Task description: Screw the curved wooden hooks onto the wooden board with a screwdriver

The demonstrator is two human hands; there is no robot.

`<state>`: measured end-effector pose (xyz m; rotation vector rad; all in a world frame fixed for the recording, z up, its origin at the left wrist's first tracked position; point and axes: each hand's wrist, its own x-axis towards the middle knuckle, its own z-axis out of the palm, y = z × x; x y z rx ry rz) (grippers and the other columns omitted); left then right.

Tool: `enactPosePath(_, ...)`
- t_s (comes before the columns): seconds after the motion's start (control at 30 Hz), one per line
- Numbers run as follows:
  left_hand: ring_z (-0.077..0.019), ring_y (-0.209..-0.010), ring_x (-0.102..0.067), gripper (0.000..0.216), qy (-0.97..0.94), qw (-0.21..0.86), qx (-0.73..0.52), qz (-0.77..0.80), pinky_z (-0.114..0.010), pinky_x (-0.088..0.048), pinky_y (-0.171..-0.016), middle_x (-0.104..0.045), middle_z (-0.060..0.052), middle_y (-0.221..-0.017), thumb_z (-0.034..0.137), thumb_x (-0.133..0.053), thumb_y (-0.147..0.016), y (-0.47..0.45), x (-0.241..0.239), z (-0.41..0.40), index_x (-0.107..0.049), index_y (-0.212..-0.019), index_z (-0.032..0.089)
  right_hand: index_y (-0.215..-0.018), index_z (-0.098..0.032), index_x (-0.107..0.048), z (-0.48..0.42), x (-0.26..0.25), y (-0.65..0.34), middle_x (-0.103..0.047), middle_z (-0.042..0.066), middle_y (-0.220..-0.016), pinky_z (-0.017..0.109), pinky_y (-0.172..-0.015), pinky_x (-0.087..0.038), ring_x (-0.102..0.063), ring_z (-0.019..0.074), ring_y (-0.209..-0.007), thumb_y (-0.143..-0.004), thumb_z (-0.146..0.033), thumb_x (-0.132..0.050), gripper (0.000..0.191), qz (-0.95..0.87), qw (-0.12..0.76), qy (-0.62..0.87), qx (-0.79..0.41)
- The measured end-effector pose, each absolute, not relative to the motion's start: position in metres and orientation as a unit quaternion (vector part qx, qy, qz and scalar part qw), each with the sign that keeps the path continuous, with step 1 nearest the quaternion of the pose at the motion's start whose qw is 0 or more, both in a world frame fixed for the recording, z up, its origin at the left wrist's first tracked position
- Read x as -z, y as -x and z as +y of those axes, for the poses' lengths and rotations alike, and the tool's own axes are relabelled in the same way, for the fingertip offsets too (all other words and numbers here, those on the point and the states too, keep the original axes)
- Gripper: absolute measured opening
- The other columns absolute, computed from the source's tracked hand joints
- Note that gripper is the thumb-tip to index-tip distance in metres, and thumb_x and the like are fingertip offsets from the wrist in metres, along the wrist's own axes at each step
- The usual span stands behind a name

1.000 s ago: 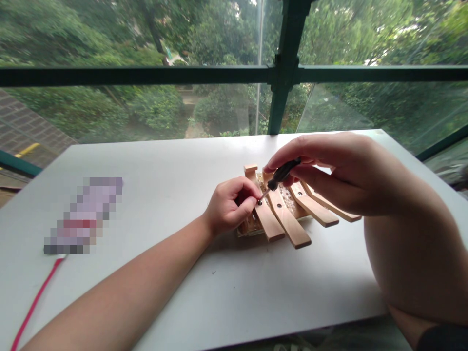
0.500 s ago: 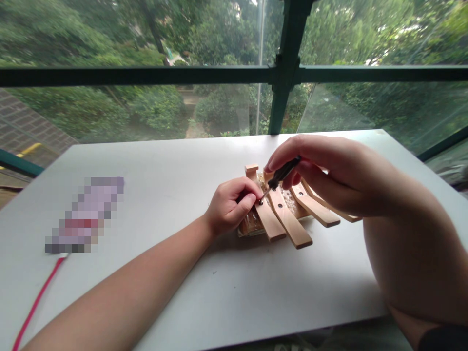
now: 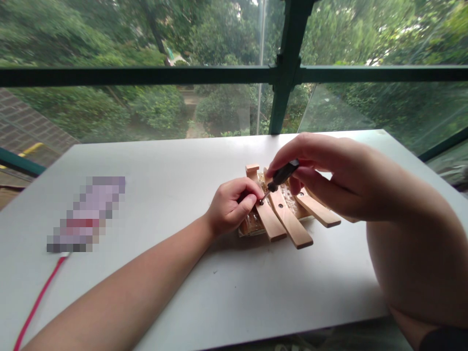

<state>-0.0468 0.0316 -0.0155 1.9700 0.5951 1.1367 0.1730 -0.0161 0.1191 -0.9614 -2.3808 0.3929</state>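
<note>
A small wooden assembly (image 3: 285, 214) of several fanned slats lies on the white table (image 3: 164, 175), right of centre. My left hand (image 3: 230, 207) is curled at its left edge, thumb and fingers pinched beside a screw on the leftmost slat. My right hand (image 3: 329, 175) reaches in from the right and grips a small black-handled screwdriver (image 3: 281, 176). Its tip points down-left onto that screw, right next to my left fingertips. What my left fingers pinch is too small to name.
A blurred, pixelated object (image 3: 87, 214) lies at the table's left, with a red cord (image 3: 36, 302) running from it toward the near left edge. Behind the table is a green-framed window (image 3: 285, 73) with trees outside.
My right hand has shifted slightly on the screwdriver, its fingers and the handle turned a little. The left hand and the wooden assembly have stayed almost still.
</note>
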Motion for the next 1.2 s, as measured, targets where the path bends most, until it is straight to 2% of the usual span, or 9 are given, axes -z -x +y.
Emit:
enactPosePath(0.37, -0.0164, -0.077, -0.062, 0.013, -0.773, 0.393, -0.438, 0.237, -0.031, -0.049, -0.075, -0.068, -0.005, -0.085, 0.022, -0.052, -0.086, 0.047, 0.017, 0.032, -0.065, -0.086, 0.018, -0.11, -0.027, -0.067, -0.014, -0.118, -0.173, -0.072, 0.001, -0.099, 0.03, -0.075, -0.053, -0.066, 0.0163, -0.081, -0.083, -0.013, -0.057, 0.032, -0.867, 0.29, 0.39, -0.112)
enactPosePath(0.6, -0.0163, -0.077, -0.061, 0.012, -0.774, 0.389, -0.441, 0.235, -0.031, -0.05, -0.075, -0.068, -0.005, -0.084, 0.02, -0.053, -0.085, 0.048, 0.018, 0.033, -0.064, -0.087, 0.018, -0.104, -0.025, -0.071, -0.014, -0.117, -0.172, -0.07, -0.002, -0.084, 0.025, -0.057, -0.045, -0.059, 0.0096, -0.06, -0.086, -0.029, -0.062, 0.02, -0.86, 0.307, 0.399, -0.086)
enactPosePath(0.73, -0.0163, -0.076, -0.061, 0.012, -0.776, 0.391, -0.434, 0.239, -0.031, -0.05, -0.074, -0.068, -0.005, -0.085, 0.02, -0.053, -0.085, 0.048, 0.019, 0.033, -0.065, -0.087, 0.018, -0.096, -0.024, -0.071, -0.013, -0.118, -0.171, -0.066, -0.002, -0.073, 0.025, -0.053, -0.042, -0.056, 0.0089, -0.056, -0.086, -0.036, -0.063, 0.017, -0.851, 0.309, 0.418, -0.078)
enactPosePath(0.93, -0.0162, -0.076, -0.061, 0.011, -0.783, 0.376, -0.434, 0.238, -0.03, -0.049, -0.073, -0.069, -0.005, -0.085, 0.017, -0.055, -0.083, 0.049, 0.017, 0.032, -0.065, -0.087, 0.018, -0.087, -0.023, -0.069, -0.014, -0.117, -0.168, -0.063, -0.003, -0.067, 0.026, -0.052, -0.041, -0.053, 0.0093, -0.054, -0.081, -0.039, -0.069, 0.017, -0.84, 0.307, 0.439, -0.088)
enactPosePath(1.1, -0.0114, -0.061, -0.054, 0.009, -0.797, 0.355, -0.426, 0.24, -0.024, -0.044, -0.057, -0.065, -0.002, -0.077, 0.022, -0.063, -0.082, 0.047, 0.012, 0.03, -0.066, -0.088, 0.017, -0.079, -0.022, -0.066, -0.014, -0.114, -0.164, -0.059, -0.002, -0.062, 0.027, -0.05, -0.039, -0.05, 0.0104, -0.053, -0.081, -0.041, -0.069, 0.019, -0.826, 0.317, 0.456, -0.095)
enactPosePath(1.2, -0.0113, -0.062, -0.055, 0.009, -0.799, 0.344, -0.437, 0.227, -0.024, -0.045, -0.057, -0.068, -0.003, -0.079, 0.026, -0.068, -0.081, 0.044, 0.009, 0.031, -0.066, -0.084, 0.018, -0.076, -0.021, -0.063, -0.013, -0.112, -0.16, -0.055, -0.003, -0.06, 0.027, -0.048, -0.036, -0.046, 0.0098, -0.052, -0.081, -0.039, -0.068, 0.019, -0.826, 0.319, 0.455, -0.091)
